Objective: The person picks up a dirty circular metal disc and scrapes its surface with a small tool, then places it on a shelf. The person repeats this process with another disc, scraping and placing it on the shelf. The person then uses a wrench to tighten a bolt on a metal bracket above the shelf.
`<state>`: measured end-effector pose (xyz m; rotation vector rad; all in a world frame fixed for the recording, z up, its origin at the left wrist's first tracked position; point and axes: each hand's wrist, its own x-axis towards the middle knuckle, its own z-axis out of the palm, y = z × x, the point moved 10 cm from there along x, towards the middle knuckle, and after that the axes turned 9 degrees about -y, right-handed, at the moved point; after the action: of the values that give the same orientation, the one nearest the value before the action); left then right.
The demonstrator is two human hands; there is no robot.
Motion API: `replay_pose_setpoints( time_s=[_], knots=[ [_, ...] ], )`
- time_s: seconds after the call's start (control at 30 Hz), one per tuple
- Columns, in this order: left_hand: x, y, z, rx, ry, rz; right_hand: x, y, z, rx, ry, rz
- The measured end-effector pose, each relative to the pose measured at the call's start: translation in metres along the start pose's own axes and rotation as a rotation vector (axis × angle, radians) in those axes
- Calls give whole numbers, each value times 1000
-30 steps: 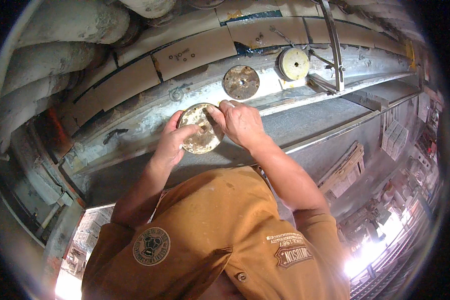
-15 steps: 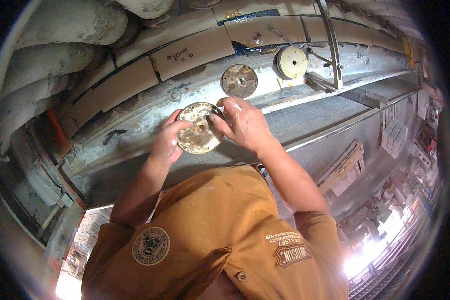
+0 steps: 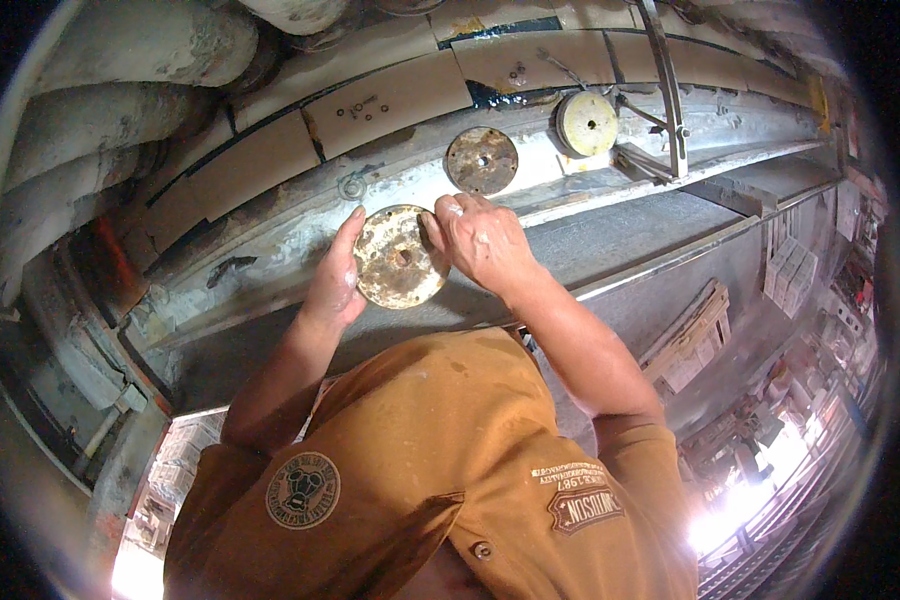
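Between my hands is a round metal disc (image 3: 400, 265), worn and blotched, with a hole in its middle and small holes near its rim. My left hand (image 3: 336, 275) grips its left edge, thumb pointing up along the rim and the other fingers hidden behind. At the upper right edge, my right hand (image 3: 482, 240) is closed with bent fingers touching the disc; whether a small part sits in those fingertips is hidden. A darker, rusty disc (image 3: 482, 160) lies on the ledge just beyond my right hand. Right of it stands a thick pale yellow disc or wheel (image 3: 588, 125).
Tan tiles (image 3: 388, 100) line the far side, with several nuts or washers (image 3: 369, 107) and a wrench (image 3: 562, 68) on them. An upright metal bar (image 3: 667, 95) rises at the right. Large dusty rounded shapes (image 3: 140, 60) fill the upper left. A wooden pallet (image 3: 685, 335) lies below right.
My left thumb has shifted from the disc's face to its rim. My right fingers have drawn in and bent more at the upper right edge. The disc stays in about the same place.
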<state>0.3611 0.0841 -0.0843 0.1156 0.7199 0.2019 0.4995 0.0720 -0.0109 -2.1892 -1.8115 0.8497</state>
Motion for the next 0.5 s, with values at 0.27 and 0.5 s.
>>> replay_pose_setpoints(
  time_s=[0.27,0.5],
  knots=[
    [0,6,4,29,-10,32,5,-2,-8,56,-20,30],
    [0,10,2,8,11,42,5,-1,-14,79,-2,46]
  ],
)
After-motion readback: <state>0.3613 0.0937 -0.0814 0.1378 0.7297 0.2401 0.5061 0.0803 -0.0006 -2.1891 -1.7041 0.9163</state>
